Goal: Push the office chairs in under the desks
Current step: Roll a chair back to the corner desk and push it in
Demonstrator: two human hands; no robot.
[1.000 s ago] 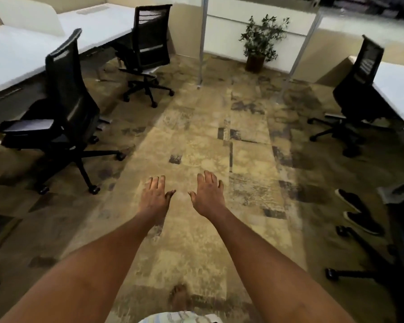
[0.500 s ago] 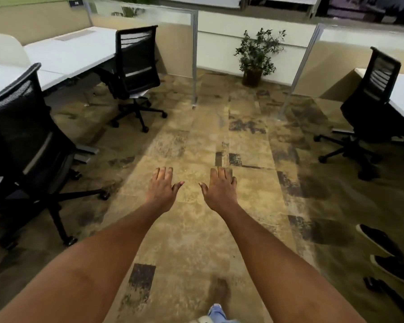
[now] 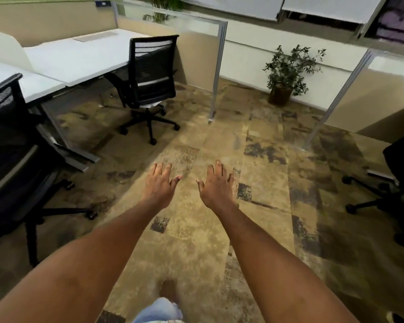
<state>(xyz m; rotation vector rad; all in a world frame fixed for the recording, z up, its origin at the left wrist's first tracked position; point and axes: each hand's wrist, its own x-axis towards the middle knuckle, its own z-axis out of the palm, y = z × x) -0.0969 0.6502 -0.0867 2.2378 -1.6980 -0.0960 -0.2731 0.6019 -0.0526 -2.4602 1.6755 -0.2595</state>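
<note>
Office chairs standing pulled out from their desks, none of the three in view tucked in yet. Far mesh-back chair (image 3: 149, 73) sitting at the far left, seat partly under the edge of the white desk (image 3: 79, 59) but back and wheeled base well out on the carpet (image 3: 191, 229), turned a little off square. Near chair (image 3: 12, 145) filling the left edge, back toward the camera, base spreading onto the carpet, probably facing its own section of the desk. Third chair (image 3: 399, 173) showing only partly at the right edge, dark and cut off by the frame.

Left hand (image 3: 160, 185) and right hand (image 3: 216, 187) reaching forward side by side over the open carpet, palms down, fingers spread and slack, gripping nothing and touching nothing. Both well apart from every chair. Seemingly being held out ready for a two-handed push on a chair back, likely the far mesh-back one, lying ahead and to the left.

Potted plant (image 3: 287, 75) standing against the far wall, between two glass partition panels (image 3: 219, 66), clear of any likely path.

Judging the task as barely under way here: closing on a chair back first, then squaring it to the desk edge before pushing, since the casters may swivel and send the base sideways into the desk leg (image 3: 63, 145).
</note>
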